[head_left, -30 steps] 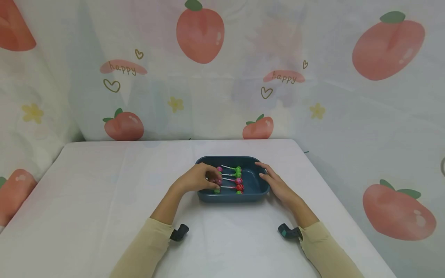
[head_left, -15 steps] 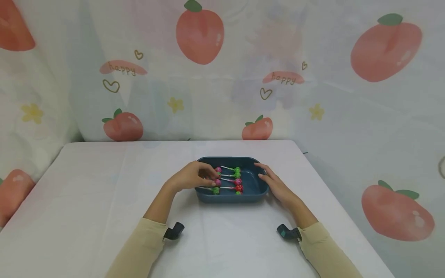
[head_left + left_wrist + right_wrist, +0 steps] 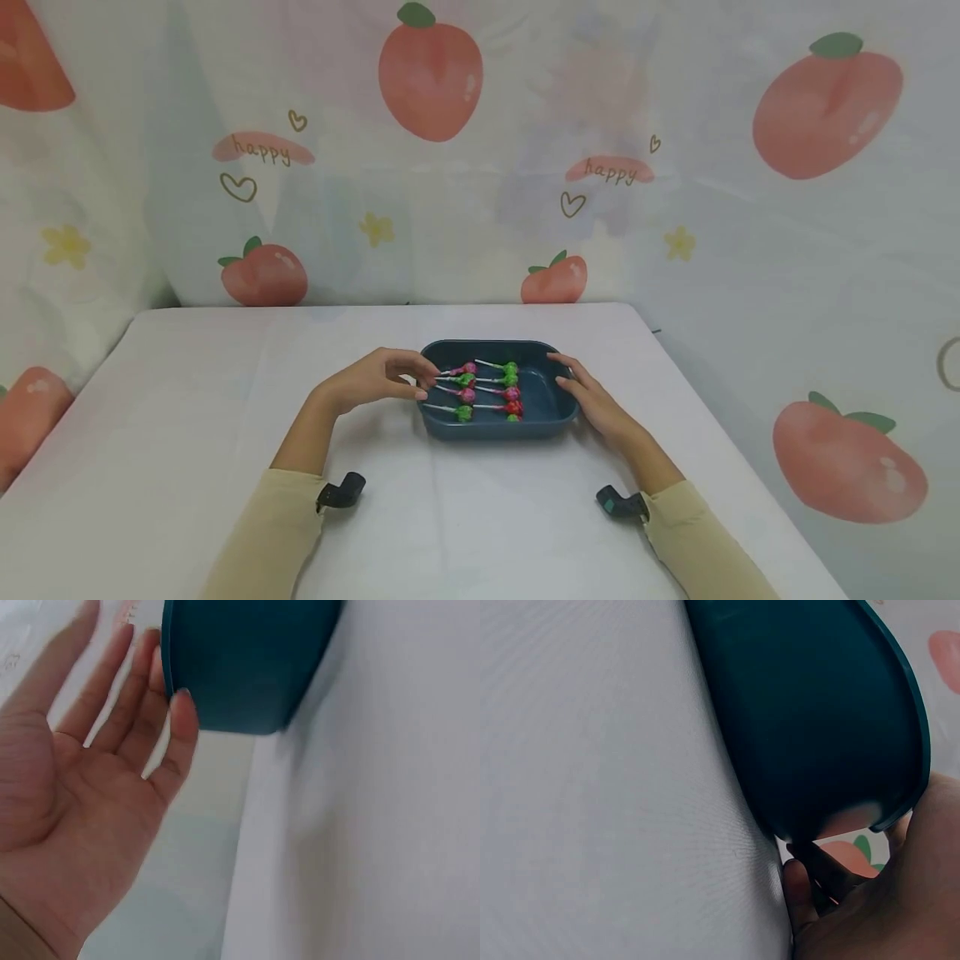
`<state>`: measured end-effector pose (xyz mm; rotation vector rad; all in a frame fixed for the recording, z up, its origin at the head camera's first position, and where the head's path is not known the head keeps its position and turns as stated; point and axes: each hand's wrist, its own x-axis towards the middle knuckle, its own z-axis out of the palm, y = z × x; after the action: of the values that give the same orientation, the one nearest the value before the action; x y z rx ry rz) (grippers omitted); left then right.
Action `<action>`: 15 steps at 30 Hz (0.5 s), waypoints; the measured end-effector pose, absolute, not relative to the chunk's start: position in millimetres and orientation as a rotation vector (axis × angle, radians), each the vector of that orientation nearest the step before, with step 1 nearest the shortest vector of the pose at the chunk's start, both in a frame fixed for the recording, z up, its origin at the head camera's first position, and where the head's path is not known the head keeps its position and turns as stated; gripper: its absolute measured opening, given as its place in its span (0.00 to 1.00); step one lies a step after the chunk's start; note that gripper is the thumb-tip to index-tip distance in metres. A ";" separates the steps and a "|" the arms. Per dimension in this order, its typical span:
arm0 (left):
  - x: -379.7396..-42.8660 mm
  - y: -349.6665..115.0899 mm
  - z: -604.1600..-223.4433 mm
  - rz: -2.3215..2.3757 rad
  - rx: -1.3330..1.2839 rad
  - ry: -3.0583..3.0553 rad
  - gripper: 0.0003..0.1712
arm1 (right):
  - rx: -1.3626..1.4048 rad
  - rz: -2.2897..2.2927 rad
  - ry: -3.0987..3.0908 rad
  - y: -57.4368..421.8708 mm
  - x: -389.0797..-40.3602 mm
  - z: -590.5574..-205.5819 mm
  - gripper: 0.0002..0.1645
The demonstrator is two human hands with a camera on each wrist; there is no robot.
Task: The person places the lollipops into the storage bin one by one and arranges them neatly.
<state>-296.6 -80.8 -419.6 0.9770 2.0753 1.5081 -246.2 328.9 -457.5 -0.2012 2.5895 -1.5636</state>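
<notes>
A dark blue tray (image 3: pixel 547 392) with rounded corners sits on the table, holding several wrapped lollipops in two columns. The left column mixes pink lollipops (image 3: pixel 468 395) and green ones (image 3: pixel 464 413); green, pink and red heads make up the right column. Over the tray's left rim, my left hand (image 3: pixel 378 379) has its fingertips close to the lollipop sticks, gripping nothing. In the left wrist view its palm and loosely extended fingers show beside the tray's end wall (image 3: pixel 232 675). My right hand (image 3: pixel 600 404) holds the tray's right end, thumb and forefinger over the rim.
A white cloth covers the table (image 3: pixel 480 517), its far edge just behind the tray. A curtain (image 3: pixel 480 200) printed with peaches stands behind and at both sides. Black devices (image 3: pixel 341 492) are strapped at both wrists.
My left hand has drawn back leftward from above the left column to the tray's left rim, uncovering those lollipops and their sticks. My right hand has stayed at the right end.
</notes>
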 end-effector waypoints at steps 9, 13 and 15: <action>-299.5 -126.0 -429.4 1.335 0.867 2.218 0.21 | -0.190 -1.557 2.585 333.4 -241.5 -461.6 0.29; -293.3 -155.5 -428.8 1.207 0.783 2.395 0.19 | -0.210 -1.542 2.587 334.0 -241.2 -461.3 0.31; -286.3 -168.9 -425.9 1.159 0.728 2.496 0.21 | -0.236 -1.530 2.599 334.8 -241.2 -461.1 0.32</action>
<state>-286.3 -168.9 -425.9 0.7284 2.4963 1.1591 -241.2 334.8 -461.1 -0.2359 2.5990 -1.5298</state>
